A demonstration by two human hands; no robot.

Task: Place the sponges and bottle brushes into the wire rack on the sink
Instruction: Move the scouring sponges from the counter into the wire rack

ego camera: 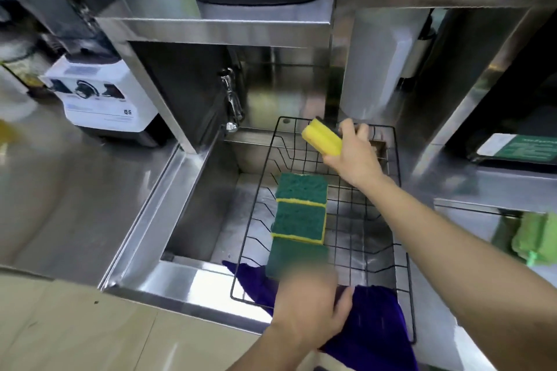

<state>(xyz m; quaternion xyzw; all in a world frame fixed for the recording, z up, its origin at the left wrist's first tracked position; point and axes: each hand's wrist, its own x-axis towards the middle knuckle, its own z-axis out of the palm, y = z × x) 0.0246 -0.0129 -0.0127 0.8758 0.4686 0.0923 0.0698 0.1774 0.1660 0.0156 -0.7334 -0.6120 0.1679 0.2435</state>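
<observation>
A black wire rack [373, 253] sits across the steel sink [193, 211]. Two green-topped yellow sponges [301, 190] [298, 223] lie flat in a row along the rack's left side. My left hand [313, 307] grips a third green sponge [295, 259], blurred, at the near end of that row. My right hand [352, 153] holds a yellow sponge [322, 137] with a dark scouring side, tilted above the rack's far end. No bottle brushes show.
A purple cloth [370, 328] hangs over the rack's near edge. A faucet [232, 99] stands at the sink's back left. A white blender base [102, 99] sits on the left counter. A green cloth [536, 238] hangs at the right. Steel shelves overhang the sink.
</observation>
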